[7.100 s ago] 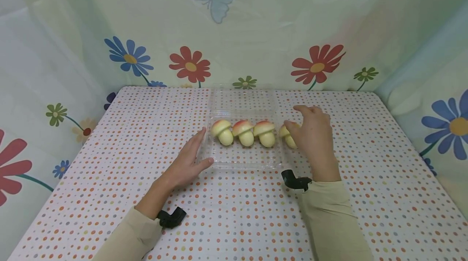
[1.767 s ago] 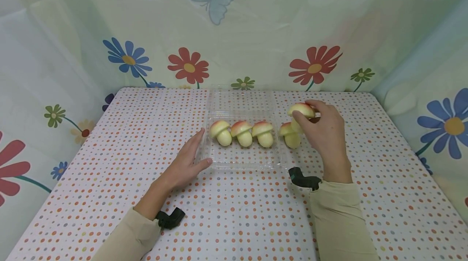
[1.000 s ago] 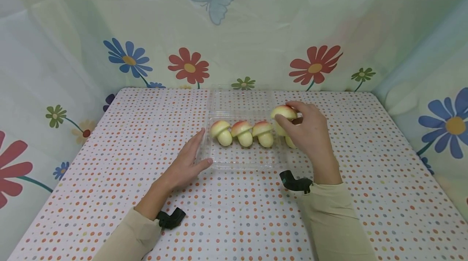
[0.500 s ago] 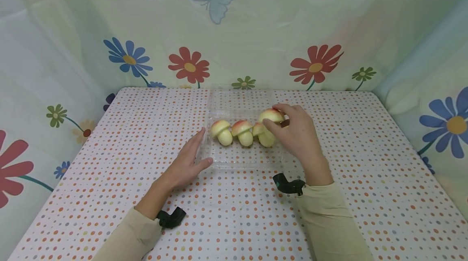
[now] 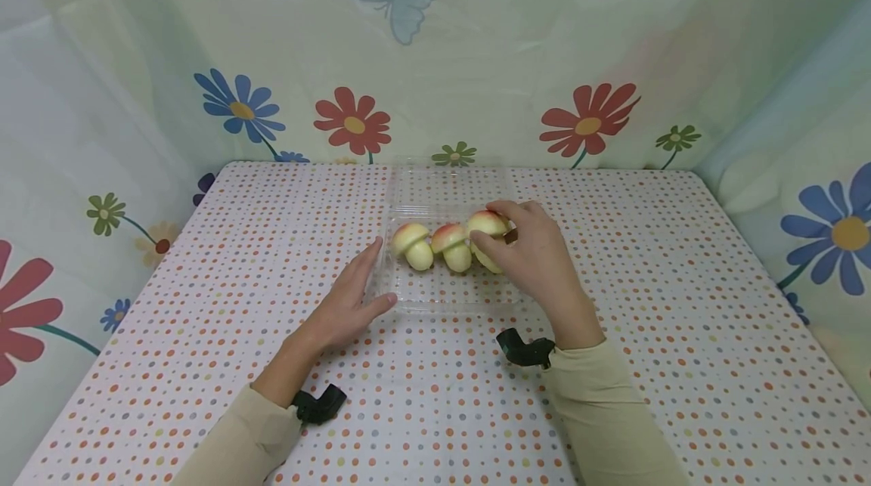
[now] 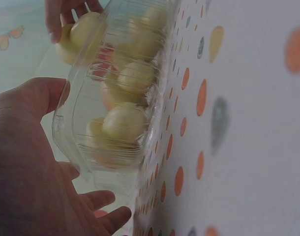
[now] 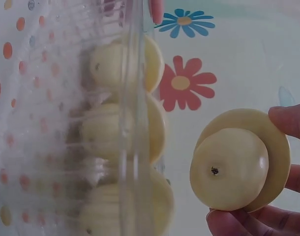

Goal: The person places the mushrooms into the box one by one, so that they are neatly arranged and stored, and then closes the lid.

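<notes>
My right hand [image 5: 537,259] pinches a toy mushroom [image 5: 487,223] with a yellow-red cap, thumb on the near side and fingers on the far side. In the right wrist view this mushroom [image 7: 231,167] is held above the rim of a clear plastic box [image 7: 135,118]. Inside the box, a mushroom [image 5: 412,246] lies at the left and another mushroom [image 5: 452,247] beside it; a third mushroom [image 7: 162,206] shows through the wall in the right wrist view. My left hand [image 5: 348,297] rests along the box's left side, fingers spread and thumb at its front corner.
The box's hinged lid [image 5: 450,185] lies open toward the back. A dotted cloth covers the table [image 5: 435,410]. Behind hangs a flowered curtain [image 5: 469,55], with more curtain at both sides. A black camera mount [image 5: 320,404] sits at the left wrist, another mount [image 5: 525,348] at the right.
The right hand has picked up a mushroom from the right and carried it left and lower, over the box. It now covers the spot where another mushroom lay beside the box. The left hand stays put.
</notes>
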`<state>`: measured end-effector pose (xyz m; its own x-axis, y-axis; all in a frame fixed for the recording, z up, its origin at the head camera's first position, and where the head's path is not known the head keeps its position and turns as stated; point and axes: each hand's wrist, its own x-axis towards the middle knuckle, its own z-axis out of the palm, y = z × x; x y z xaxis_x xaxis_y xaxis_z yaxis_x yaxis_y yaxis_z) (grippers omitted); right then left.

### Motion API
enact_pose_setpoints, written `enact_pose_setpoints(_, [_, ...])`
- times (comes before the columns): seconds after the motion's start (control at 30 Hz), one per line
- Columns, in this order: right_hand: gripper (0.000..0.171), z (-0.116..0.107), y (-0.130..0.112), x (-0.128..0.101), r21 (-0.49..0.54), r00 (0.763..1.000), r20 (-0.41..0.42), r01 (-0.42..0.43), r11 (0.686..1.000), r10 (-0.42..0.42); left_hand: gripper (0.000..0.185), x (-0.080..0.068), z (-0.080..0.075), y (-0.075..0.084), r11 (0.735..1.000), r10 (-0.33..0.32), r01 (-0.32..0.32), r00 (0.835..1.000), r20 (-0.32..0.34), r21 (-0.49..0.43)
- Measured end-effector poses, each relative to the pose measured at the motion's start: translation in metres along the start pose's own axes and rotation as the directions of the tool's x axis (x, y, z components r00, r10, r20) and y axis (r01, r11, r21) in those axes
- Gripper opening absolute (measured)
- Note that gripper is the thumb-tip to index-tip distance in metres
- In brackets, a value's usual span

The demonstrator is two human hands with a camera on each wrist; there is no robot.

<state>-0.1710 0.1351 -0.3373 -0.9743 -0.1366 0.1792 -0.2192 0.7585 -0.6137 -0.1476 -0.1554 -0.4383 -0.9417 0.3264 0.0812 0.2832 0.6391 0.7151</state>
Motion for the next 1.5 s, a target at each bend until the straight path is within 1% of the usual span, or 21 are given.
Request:
enact_pose_setpoints(0.3, [0.055, 0.012, -0.005, -0.001, 0.02, 0.998, 0.036, 0.045, 0.999, -0.045, 0.089, 0.0, 0.0, -0.001, 1.0, -0.002, 0.002, 1.0, 0.002, -0.004])
enact_pose_setpoints(0.77, [0.055, 0.032, -0.021, -0.006, -0.081, 0.992, 0.089, 0.101, 0.992, -0.094, 0.089, -0.001, 0.0, 0.0, 1.0, -0.005, 0.005, 1.0, -0.005, -0.003])
enact_pose_setpoints(0.87, [0.054, 0.036, -0.022, -0.007, -0.089, 0.989, 0.098, 0.123, 0.988, -0.114, 0.089, 0.0, 0.0, 0.001, 1.0, -0.004, 0.004, 1.0, -0.007, 0.004])
enact_pose_setpoints(1.0, [0.051, 0.043, -0.023, -0.008, -0.074, 0.985, 0.112, 0.142, 0.987, -0.133, 0.089, 0.001, 0.0, 0.0, 1.0, -0.003, 0.003, 1.0, -0.005, 0.003])
enact_pose_setpoints(1.1, [0.051, 0.048, -0.024, -0.008, -0.076, 0.983, 0.13, 0.138, 0.988, -0.127, 0.089, 0.001, 0.0, 0.0, 1.0, -0.005, 0.005, 1.0, -0.004, 0.002])
enact_pose_setpoints(1.27, [0.055, 0.055, -0.024, -0.009, -0.108, 0.981, 0.158, 0.13, 0.986, -0.112, 0.089, 0.0, 0.0, 0.0, 1.0, -0.009, 0.009, 1.0, 0.0, 0.008])
enact_pose_setpoints(1.5, [0.056, 0.062, -0.022, -0.009, -0.127, 0.977, 0.177, 0.141, 0.982, -0.117, 0.088, 0.0, 0.0, 0.0, 1.0, -0.008, 0.008, 1.0, -0.001, 0.008])
